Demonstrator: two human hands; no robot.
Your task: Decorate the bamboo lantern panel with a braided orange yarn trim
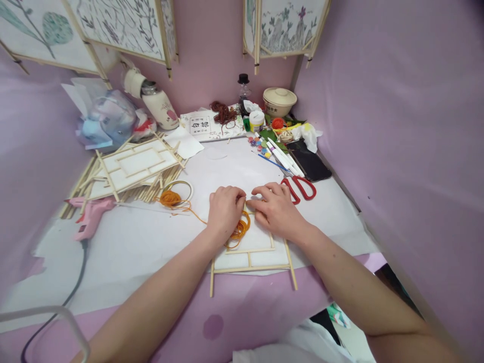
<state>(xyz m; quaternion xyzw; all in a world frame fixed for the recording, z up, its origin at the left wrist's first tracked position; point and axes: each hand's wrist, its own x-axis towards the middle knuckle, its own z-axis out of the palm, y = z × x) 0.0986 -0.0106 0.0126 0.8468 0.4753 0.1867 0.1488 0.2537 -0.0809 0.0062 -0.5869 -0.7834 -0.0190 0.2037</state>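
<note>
My left hand (226, 210) is closed over the upper part of a wooden stick frame (251, 269) backed with white paper, thumb and forefinger pinched together. Loops of orange yarn (241, 229) hang beside its palm and lie on the frame. What exactly sits between the fingertips is too small to see clearly. Just to the right, my right hand (275, 207) reaches over the same frame, fingers bent and apart, tips close to the left thumb. A strand leads from the loops under the left wrist to an orange yarn ball (170, 198).
Red-handled scissors (304, 187) lie right of my right hand, near a phone (310, 160) and white pens (283, 155). At left are a pink glue gun (93, 216), a tape roll (188, 185) and stacked stick frames (139, 164). Painted lanterns (289, 27) hang above.
</note>
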